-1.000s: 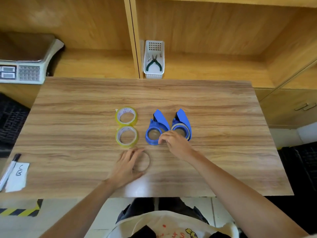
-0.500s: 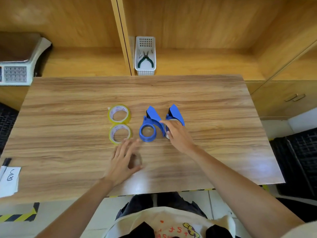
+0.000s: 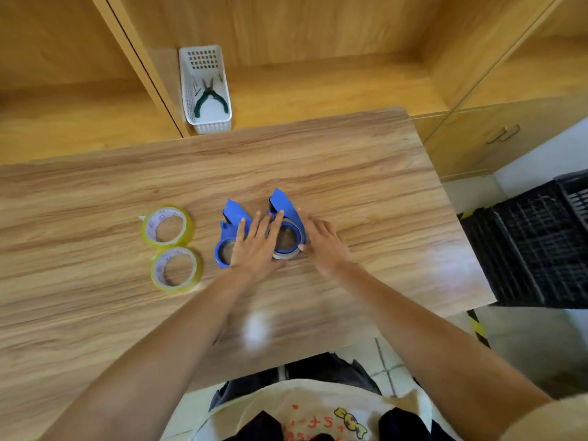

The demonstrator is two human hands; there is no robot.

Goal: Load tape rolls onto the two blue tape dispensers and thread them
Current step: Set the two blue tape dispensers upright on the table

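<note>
Two blue tape dispensers lie side by side mid-table. My left hand (image 3: 254,249) lies over the left dispenser (image 3: 234,214) and hides much of its ring; its fingers press the left side of the right dispenser (image 3: 281,200). My right hand (image 3: 323,246) holds that dispenser's right side, thumb at the lower edge. A greyish clear tape roll (image 3: 284,256) sits around the right dispenser's hub. Two yellow tape rolls lie flat to the left, one farther (image 3: 187,224) and one nearer (image 3: 197,268).
The wooden table (image 3: 366,186) ends close on the right, with a black crate (image 3: 541,243) beyond its edge. A white basket (image 3: 206,124) holding green-handled pliers (image 3: 210,100) stands on the shelf behind the table. A cabinet with a handle (image 3: 506,133) is at the far right.
My left hand left the spot below the yellow rolls and moved right onto the dispensers. My right hand shifted to the right side of the right dispenser. The view has turned right.
</note>
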